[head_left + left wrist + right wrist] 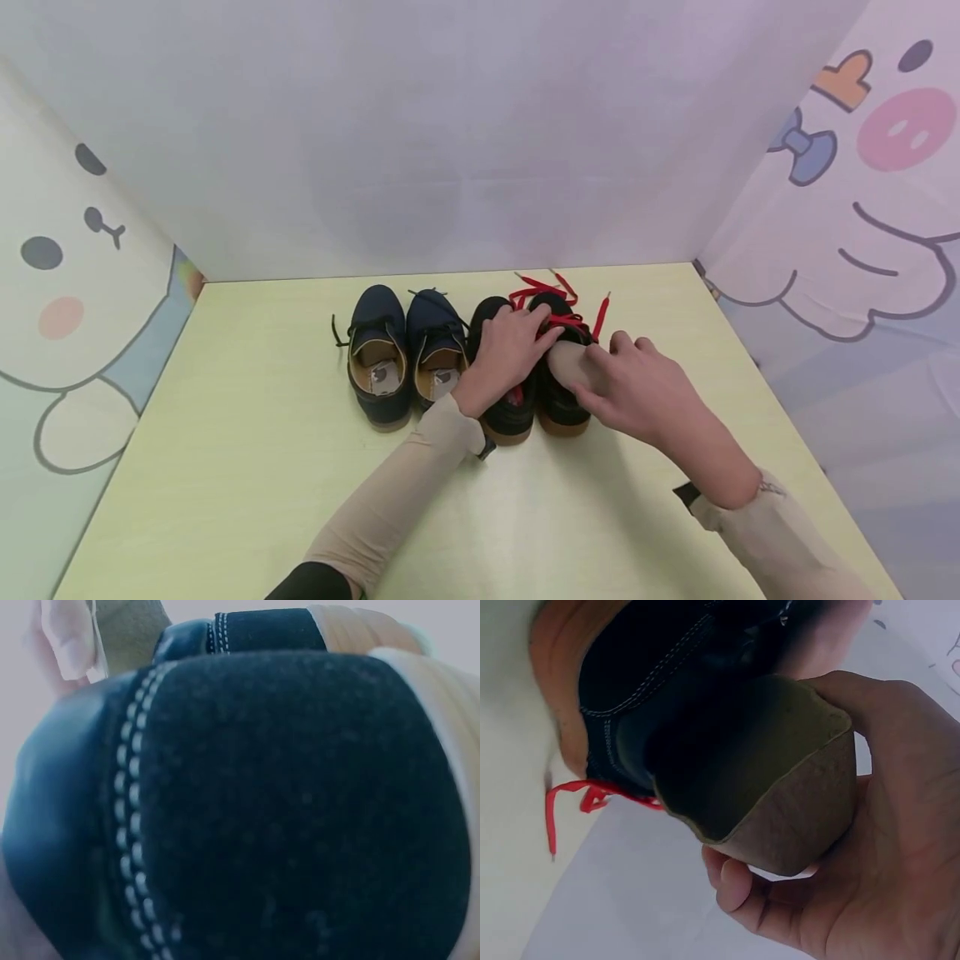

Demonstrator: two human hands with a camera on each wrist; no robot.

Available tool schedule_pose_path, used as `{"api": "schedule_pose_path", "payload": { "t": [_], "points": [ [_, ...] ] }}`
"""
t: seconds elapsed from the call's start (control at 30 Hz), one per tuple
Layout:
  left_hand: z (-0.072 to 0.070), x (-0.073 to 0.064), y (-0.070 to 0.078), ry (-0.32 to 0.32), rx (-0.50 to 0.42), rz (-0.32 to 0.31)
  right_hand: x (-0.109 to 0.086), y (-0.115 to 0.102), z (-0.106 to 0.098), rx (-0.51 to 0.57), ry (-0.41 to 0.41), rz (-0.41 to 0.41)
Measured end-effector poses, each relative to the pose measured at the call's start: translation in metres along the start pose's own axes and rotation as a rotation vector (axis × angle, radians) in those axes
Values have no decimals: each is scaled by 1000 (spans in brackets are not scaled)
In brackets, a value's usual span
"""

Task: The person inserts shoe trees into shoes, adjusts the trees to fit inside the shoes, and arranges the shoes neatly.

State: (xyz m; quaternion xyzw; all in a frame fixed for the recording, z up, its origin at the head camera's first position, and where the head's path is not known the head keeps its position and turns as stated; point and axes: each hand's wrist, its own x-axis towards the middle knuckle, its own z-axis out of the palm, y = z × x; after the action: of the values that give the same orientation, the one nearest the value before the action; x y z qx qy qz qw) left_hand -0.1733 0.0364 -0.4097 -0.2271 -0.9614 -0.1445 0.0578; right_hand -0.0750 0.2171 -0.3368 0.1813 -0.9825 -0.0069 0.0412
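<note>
A pair of black shoes with red laces stands right of centre on the table in the head view. My left hand (510, 346) reaches over the left black shoe (508, 427) and grips the right black shoe (562, 417) near its tongue and laces. My right hand (637, 387) pinches a brown moulded-pulp shoe insert (799, 810) between thumb and fingers. The insert is at that shoe's opening; its hollow end faces the shoe in the right wrist view. A dark heel with double white stitching (300, 795) fills the left wrist view, hiding most of the left fingers.
To the left stands a pair of navy shoes, one (378, 358) beside the other (437, 354), with dark laces. Loose red laces (543, 287) spread behind the black pair. The pale yellow table (247, 467) meets a white back wall, with cartoon-printed panels at both sides.
</note>
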Motion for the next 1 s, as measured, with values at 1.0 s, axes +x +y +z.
{"api": "schedule_pose_path", "payload": {
  "t": [1.0],
  "points": [
    [3,1,0,16,-3,-4,32,-19,16,-23,-35,152]
  ]
}}
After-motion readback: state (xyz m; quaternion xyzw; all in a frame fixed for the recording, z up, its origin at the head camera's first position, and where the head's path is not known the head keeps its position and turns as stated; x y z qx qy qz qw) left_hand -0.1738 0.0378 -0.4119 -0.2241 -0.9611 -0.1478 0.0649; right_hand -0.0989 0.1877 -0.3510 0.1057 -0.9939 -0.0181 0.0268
